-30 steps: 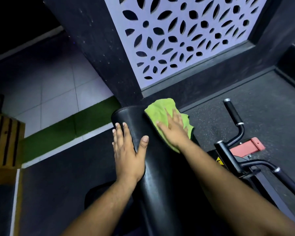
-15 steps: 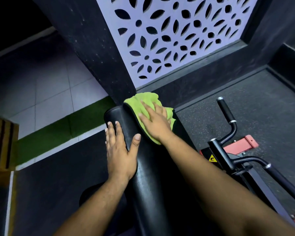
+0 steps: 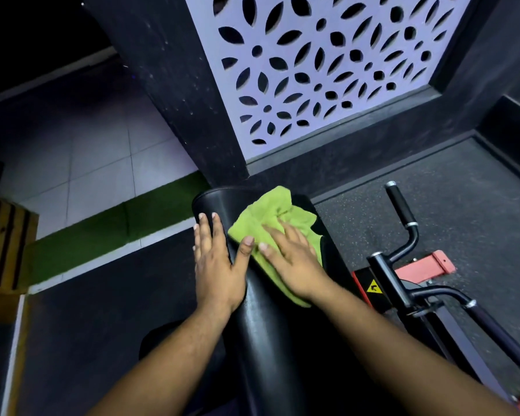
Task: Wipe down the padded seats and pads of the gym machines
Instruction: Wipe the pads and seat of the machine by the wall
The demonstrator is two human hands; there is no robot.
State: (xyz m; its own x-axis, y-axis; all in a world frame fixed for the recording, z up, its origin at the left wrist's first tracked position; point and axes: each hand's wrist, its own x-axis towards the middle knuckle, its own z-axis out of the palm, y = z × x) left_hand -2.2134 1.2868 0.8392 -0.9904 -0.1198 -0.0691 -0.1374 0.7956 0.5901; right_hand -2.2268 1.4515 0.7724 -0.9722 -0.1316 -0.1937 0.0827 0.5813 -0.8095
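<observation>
Under the flat right hand lies the green cloth; flat left hand steadies the pad.

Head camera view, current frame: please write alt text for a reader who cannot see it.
A right hand presses a green cloth flat on a black padded backrest, while the left hand rests open on the pad's left edge. Black machine handles stand to the right.
</observation>
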